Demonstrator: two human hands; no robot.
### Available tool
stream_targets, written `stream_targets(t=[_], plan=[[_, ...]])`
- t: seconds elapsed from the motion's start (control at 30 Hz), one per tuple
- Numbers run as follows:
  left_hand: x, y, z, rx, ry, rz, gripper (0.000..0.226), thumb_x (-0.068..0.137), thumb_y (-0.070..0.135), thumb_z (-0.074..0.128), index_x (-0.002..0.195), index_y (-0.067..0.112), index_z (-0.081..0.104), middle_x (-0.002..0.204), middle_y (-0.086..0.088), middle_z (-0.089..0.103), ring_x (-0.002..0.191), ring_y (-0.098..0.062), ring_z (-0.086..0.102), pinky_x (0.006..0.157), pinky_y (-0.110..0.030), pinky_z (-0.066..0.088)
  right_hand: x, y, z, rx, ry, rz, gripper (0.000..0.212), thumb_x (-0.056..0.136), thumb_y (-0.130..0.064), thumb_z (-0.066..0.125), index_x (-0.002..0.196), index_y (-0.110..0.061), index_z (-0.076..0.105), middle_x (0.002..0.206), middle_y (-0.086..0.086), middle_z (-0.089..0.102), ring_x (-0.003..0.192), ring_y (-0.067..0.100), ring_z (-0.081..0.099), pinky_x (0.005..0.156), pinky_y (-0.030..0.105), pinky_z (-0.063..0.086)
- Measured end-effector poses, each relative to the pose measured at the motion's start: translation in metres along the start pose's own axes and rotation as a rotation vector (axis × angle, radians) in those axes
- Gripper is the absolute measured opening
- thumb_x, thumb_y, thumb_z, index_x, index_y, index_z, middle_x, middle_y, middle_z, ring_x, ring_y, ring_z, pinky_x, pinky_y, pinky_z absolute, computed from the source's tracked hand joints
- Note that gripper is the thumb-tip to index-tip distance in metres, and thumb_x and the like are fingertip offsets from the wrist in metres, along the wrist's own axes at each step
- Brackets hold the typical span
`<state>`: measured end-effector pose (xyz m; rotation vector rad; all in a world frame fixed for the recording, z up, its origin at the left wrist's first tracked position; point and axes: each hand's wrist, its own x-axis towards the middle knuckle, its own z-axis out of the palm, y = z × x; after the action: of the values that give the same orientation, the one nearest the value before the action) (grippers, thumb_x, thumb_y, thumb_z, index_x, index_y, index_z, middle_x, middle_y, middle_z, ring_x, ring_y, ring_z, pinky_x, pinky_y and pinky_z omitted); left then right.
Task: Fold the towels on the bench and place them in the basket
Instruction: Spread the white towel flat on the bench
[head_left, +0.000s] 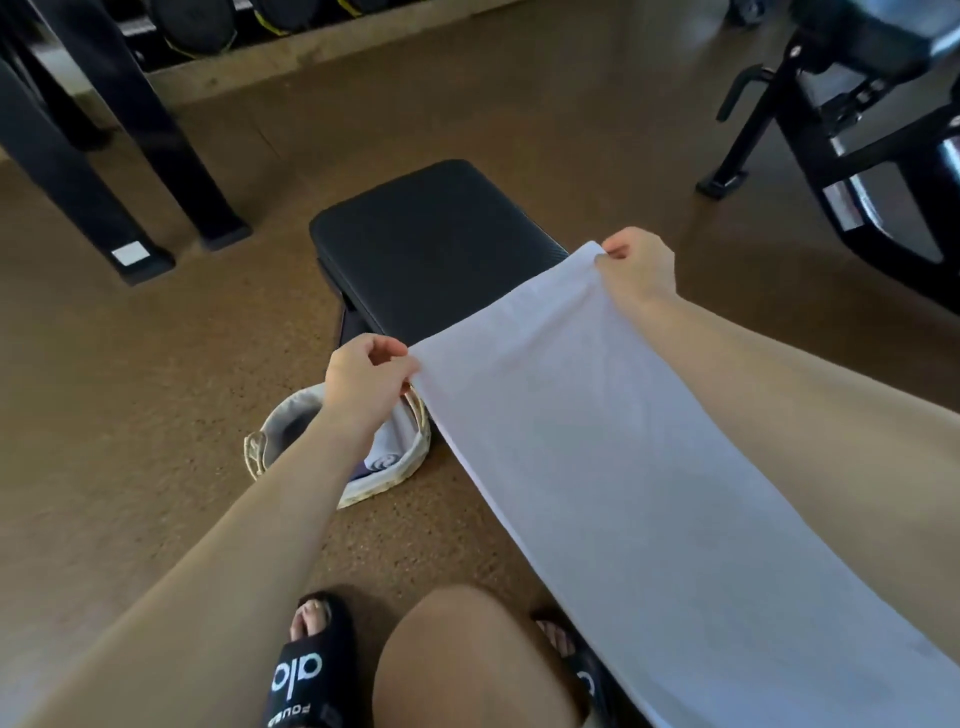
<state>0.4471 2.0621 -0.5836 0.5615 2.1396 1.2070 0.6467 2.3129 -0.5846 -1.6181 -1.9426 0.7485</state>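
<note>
My left hand (363, 382) pinches the near corner of the white towel (597, 441) and my right hand (636, 265) pinches the far corner, holding it stretched over the black tabletop (431, 244). Under my left wrist, the woven basket (410, 467) sits on the floor beside the tabletop with a rolled towel (383, 461) inside.

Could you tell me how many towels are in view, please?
2: a white towel held stretched over the bench, and a rolled towel in the basket; more may lie hidden there.
</note>
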Motion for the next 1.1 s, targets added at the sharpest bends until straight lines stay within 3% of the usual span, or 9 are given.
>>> stream_targets(t=[0.27, 0.37, 0.5, 0.57, 0.63, 0.73, 0.83, 0.97, 1.1], plan=[[0.018, -0.014, -0.001, 0.098, 0.147, 0.113, 0.011, 0.098, 0.017, 0.055, 0.103, 0.023, 0.063, 0.099, 0.002, 0.068, 0.097, -0.02, 0.064, 0.08, -0.035, 0.053, 0.022, -0.022, 0.025, -0.143, -0.075, -0.047, 0.022, 0.101, -0.019, 0.049, 0.102, -0.01, 0.07, 0.103, 0.006, 0.068, 0.091, 0.024, 0.06, 0.074, 0.028, 0.043], [0.012, -0.013, 0.003, 0.183, 0.172, 0.162, 0.017, 0.099, 0.014, 0.051, 0.113, 0.021, 0.057, 0.117, -0.005, 0.059, 0.101, -0.022, 0.057, 0.08, -0.032, 0.047, 0.013, -0.011, 0.006, -0.2, -0.143, -0.006, 0.027, 0.104, -0.031, 0.046, 0.104, -0.012, 0.065, 0.1, 0.005, 0.063, 0.087, 0.025, 0.058, 0.074, 0.031, 0.043], [-0.018, 0.005, 0.014, 0.528, 0.195, 0.401, 0.04, 0.098, 0.018, 0.056, 0.136, 0.02, 0.044, 0.137, -0.013, 0.042, 0.117, -0.031, 0.048, 0.094, -0.046, 0.049, -0.022, 0.02, -0.051, -0.235, -0.288, 0.018, 0.031, 0.103, -0.039, 0.045, 0.096, -0.015, 0.064, 0.096, 0.005, 0.066, 0.084, 0.026, 0.063, 0.065, 0.032, 0.045], [-0.05, 0.019, 0.028, 0.661, 0.089, 0.584, 0.048, 0.097, 0.028, 0.06, 0.141, 0.025, 0.04, 0.143, -0.009, 0.041, 0.123, -0.032, 0.045, 0.099, -0.048, 0.048, -0.053, 0.043, -0.084, -0.225, -0.372, 0.048, 0.027, 0.1, -0.039, 0.051, 0.101, -0.018, 0.068, 0.097, 0.002, 0.068, 0.086, 0.023, 0.066, 0.067, 0.032, 0.051], [-0.096, 0.031, 0.047, 0.677, -0.159, 0.691, 0.05, 0.096, 0.037, 0.062, 0.141, 0.027, 0.043, 0.142, -0.004, 0.043, 0.125, -0.028, 0.045, 0.101, -0.045, 0.046, -0.086, 0.069, -0.117, -0.231, -0.41, 0.049, 0.022, 0.096, -0.037, 0.057, 0.105, -0.022, 0.069, 0.101, 0.0, 0.069, 0.09, 0.019, 0.066, 0.071, 0.033, 0.053], [-0.175, 0.032, 0.078, 0.716, -0.626, 0.809, 0.038, 0.095, 0.048, 0.061, 0.125, 0.029, 0.048, 0.122, 0.007, 0.048, 0.104, -0.017, 0.055, 0.091, -0.04, 0.049, -0.13, 0.104, -0.157, -0.269, -0.465, 0.082, 0.022, 0.098, -0.035, 0.062, 0.116, -0.024, 0.065, 0.111, -0.002, 0.066, 0.102, 0.018, 0.063, 0.087, 0.035, 0.053], [-0.242, 0.023, 0.104, 0.917, -0.926, 0.937, 0.043, 0.093, 0.058, 0.06, 0.117, 0.026, 0.046, 0.112, 0.007, 0.046, 0.083, -0.017, 0.052, 0.076, -0.037, 0.046, -0.163, 0.129, -0.189, -0.274, -0.459, 0.119, 0.026, 0.096, -0.031, 0.067, 0.121, -0.026, 0.061, 0.114, -0.003, 0.064, 0.103, 0.014, 0.06, 0.079, 0.028, 0.049], [-0.302, 0.014, 0.131, 1.118, -1.014, 1.158, 0.06, 0.09, 0.062, 0.062, 0.128, 0.018, 0.045, 0.118, -0.003, 0.048, 0.092, -0.024, 0.05, 0.076, -0.038, 0.045, -0.195, 0.145, -0.218, -0.11, -0.475, 0.161, 0.037, 0.094, -0.02, 0.07, 0.129, -0.019, 0.061, 0.121, -0.001, 0.064, 0.113, 0.017, 0.061, 0.093, 0.034, 0.052], [-0.328, -0.001, 0.146, 1.154, -0.991, 1.206, 0.055, 0.097, 0.042, 0.061, 0.139, 0.014, 0.04, 0.124, -0.01, 0.048, 0.109, -0.03, 0.052, 0.086, -0.043, 0.049, -0.208, 0.143, -0.23, 0.035, -0.479, 0.192, 0.034, 0.094, -0.02, 0.07, 0.127, -0.016, 0.065, 0.122, -0.001, 0.066, 0.115, 0.018, 0.062, 0.102, 0.038, 0.05]])
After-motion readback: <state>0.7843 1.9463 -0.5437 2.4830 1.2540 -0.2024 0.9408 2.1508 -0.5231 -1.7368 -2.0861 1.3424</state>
